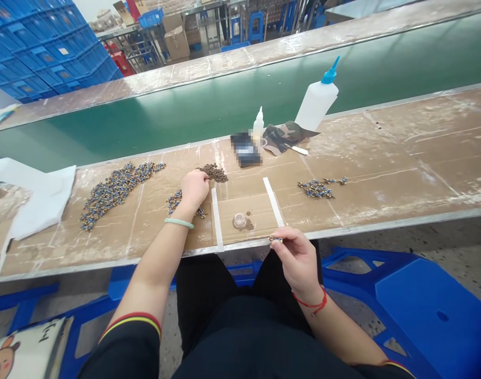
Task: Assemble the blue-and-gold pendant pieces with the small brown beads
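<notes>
Reaching to the brown pieces (214, 172), the left hand (195, 188) has its fingers drawn together at the near edge of their heap; whether anything is caught between the tips cannot be told. The right hand (299, 258) pinches a small blue-and-gold part (276, 239) between thumb and forefinger, just off the near edge of the table (382, 173).

The work looks to be midway. Similar blue-and-gold parts lie in three groups: a long, large heap (114, 192) on the left, a smaller one (175, 201) partly hidden by the left hand and wrist, and a small scatter (317, 188) on the right. If the right scatter is the handled lot, only a small share is done and most remains, but the parts are too small to compare. Plenty of brown pieces remain as well.

Between two white strips (217, 218) (272, 201), a small clear dish (239, 221) rests on the cardboard, with a brown wet-looking patch (249, 225) beside it. Farther back stand a small bottle (258, 125) and a large white bottle (314, 105) with a blue nozzle, near a camouflage cloth (282, 137) and a white-handled tool (299, 150).
</notes>
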The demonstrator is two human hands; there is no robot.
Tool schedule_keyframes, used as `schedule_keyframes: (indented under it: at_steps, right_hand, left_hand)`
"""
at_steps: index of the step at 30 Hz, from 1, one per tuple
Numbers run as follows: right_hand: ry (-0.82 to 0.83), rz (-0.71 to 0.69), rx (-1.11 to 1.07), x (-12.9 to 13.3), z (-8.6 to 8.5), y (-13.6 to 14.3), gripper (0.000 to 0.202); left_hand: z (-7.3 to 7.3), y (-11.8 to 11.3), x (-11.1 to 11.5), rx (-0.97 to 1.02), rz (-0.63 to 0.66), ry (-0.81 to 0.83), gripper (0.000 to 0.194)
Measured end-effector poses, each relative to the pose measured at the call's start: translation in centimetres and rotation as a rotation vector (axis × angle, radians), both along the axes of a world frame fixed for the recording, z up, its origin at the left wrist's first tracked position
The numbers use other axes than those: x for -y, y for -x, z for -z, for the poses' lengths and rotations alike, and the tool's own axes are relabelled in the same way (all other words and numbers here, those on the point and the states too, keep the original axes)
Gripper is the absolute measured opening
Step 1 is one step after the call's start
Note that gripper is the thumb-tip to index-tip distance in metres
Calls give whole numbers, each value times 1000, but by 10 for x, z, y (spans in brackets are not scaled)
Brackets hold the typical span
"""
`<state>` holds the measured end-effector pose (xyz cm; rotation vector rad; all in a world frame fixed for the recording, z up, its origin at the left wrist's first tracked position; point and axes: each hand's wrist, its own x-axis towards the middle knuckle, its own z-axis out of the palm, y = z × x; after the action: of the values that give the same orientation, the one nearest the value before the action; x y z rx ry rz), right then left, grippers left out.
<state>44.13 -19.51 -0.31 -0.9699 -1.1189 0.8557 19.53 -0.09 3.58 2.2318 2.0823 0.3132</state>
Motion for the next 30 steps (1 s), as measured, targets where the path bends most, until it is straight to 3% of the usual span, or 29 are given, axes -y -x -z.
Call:
schedule_keyframes:
  at_steps: [6,11,23,30]
  right_hand:
    - [19,28,-9,-1,1,0,3]
    - [51,30,-5,-1,4,0,3]
    - [52,51,11,-2,4,-1,4]
    - [46,43,-5,-1,7,-2,4]
  left_hand:
    - [-10,13,13,-17,38,26,31]
    - [-15,22,8,-40,56,41,27]
    - [-13,19,2,-125,153,47,26]
    - [-15,13,4,-34,146,42,23]
